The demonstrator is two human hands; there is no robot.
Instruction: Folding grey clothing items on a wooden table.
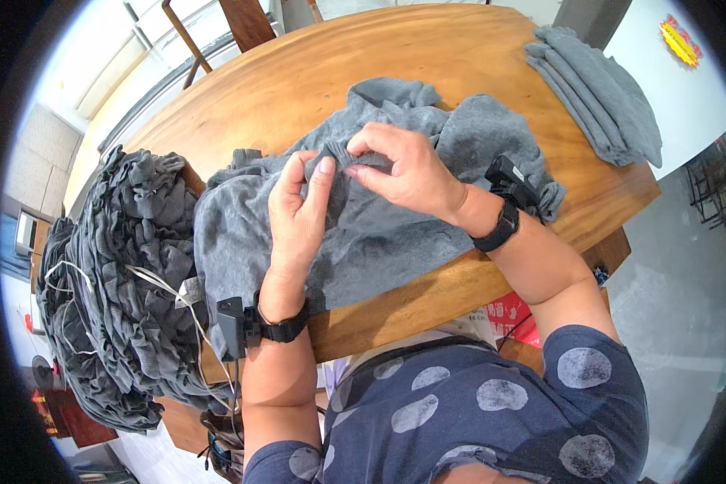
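Observation:
A grey knit garment [399, 242] lies spread and rumpled on the wooden table before me, its near side reaching the front edge. My left hand [299, 206] pinches a ribbed band [337, 151] of this garment between thumb and fingers. From the right, my right hand [408, 169] grips the same ribbing with thumb and index finger, close beside the left. Both hands are raised over the middle of the cloth. A strap with a small black device sits on each wrist.
A large tied bundle of dark grey knitwear [133, 272], bound with white cord [157, 278], stands at the left. Folded grey garments [599, 97] are stacked at the far right of the wooden table [266, 91]. A wooden chair [245, 24] stands beyond the table.

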